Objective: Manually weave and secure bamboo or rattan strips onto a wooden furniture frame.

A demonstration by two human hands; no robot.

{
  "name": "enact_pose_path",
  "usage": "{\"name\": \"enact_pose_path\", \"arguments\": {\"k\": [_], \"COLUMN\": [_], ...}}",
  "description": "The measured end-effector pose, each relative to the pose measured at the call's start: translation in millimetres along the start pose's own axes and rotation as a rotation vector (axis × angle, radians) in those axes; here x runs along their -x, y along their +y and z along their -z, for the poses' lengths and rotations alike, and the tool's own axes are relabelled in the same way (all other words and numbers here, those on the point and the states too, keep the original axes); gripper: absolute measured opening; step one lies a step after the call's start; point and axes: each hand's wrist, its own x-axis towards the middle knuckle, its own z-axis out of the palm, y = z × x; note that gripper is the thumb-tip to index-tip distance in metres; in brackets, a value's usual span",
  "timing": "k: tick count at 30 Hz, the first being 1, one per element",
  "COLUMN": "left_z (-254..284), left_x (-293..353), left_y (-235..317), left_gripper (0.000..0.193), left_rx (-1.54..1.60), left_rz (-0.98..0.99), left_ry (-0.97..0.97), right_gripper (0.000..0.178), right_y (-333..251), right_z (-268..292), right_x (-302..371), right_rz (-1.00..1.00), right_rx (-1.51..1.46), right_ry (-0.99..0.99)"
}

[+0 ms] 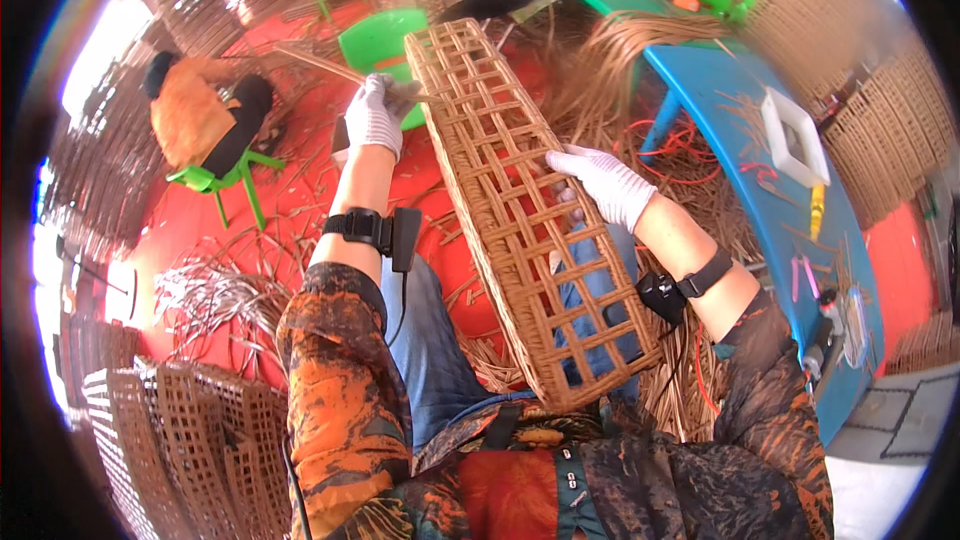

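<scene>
A long, narrow woven wicker panel [515, 200] with an open lattice and a thick wrapped rim slants across my lap, its far end toward the left. My right hand [605, 182], in a striped white glove, grips its right long edge, the thumb on top and other fingers showing through the lattice. My left hand [374, 120], gloved too, is closed on a brown wicker strip [318, 62] beside the panel's far left edge. The strip runs out to the upper left, and part of it reaches the panel.
Right of me stands a blue table [745, 155] with a white tray [800, 145] and a yellow tool [817, 210]. Loose strips [225, 305] litter the red floor. A green chair [385, 40] stands ahead; a person in orange [195, 115] sits left. Stacked woven panels [190, 430] lie lower left.
</scene>
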Motion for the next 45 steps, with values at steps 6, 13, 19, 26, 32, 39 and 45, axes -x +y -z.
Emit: {"name": "enact_pose_path", "arguments": {"k": [6, 13, 19, 26, 32, 39, 45], "left_z": [-11.1, 25.5, 19.0, 26.7, 28.0, -10.7, -0.4], "left_x": [-5.3, 5.7, 63.6, 22.3, -32.8, -53.8, -51.1], "left_y": [1.5, 36.3, 19.9, 31.9, 21.9, 36.2, 18.1], "left_gripper": [0.020, 0.018, 0.020, 0.024, 0.023, 0.041, 0.022], "left_rx": [0.284, 0.298, 0.148, -0.401, -1.327, -1.256, -0.678], "left_rz": [0.044, 0.102, 0.024, -0.119, -0.530, 0.241, 0.516], "left_ry": [-0.149, -0.043, -0.187, -0.218, -0.514, -0.645, -0.419], "right_gripper": [0.035, 0.045, 0.037, 0.029, 0.027, 0.028, 0.029], "right_y": [5.7, 13.3, 6.7, 2.4, 1.5, -1.2, 1.6], "right_z": [-16.0, -28.2, -31.1, -35.0, -40.3, -41.5, -34.3], "right_x": [-13.4, -35.2, -26.9, -25.4, -28.3, -25.9, -26.9], "right_rz": [0.025, 0.323, 0.238, 0.170, 0.235, 0.225, 0.186], "right_rx": [0.174, 0.802, 0.676, 0.561, 0.594, 0.558, 0.550], "right_ry": [0.125, 0.286, 0.292, 0.333, 0.324, 0.326, 0.329]}}
